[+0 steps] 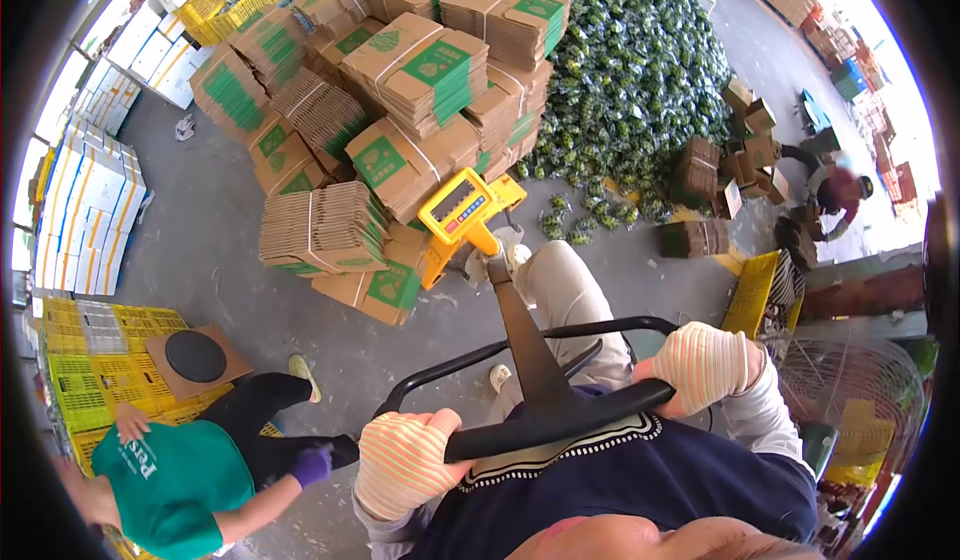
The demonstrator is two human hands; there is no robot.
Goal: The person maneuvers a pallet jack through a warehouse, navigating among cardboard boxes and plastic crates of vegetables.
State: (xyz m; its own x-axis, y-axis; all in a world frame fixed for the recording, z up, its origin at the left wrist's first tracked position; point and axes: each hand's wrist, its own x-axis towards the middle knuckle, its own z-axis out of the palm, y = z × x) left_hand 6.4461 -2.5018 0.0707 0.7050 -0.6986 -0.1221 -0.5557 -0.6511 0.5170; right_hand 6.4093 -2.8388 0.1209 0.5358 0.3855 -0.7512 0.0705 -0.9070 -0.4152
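Observation:
My left hand, in a striped knit glove, is closed around the left end of the black handlebar. The bar's right end is wrapped by my right hand, gloved the same way. The handlebar's dark shaft runs forward to a yellow pallet jack with a display and buttons on top. Just beyond it, bundles of flattened cardboard cartons, brown with green print and tied with straps, are piled high. Whether the jack's forks are under the pile is hidden.
A large heap of bagged green produce lies behind the cartons. At left, a person in a green shirt sits on yellow crates, near stacked white boxes. Another person bends at right by open boxes. A fan stands at right.

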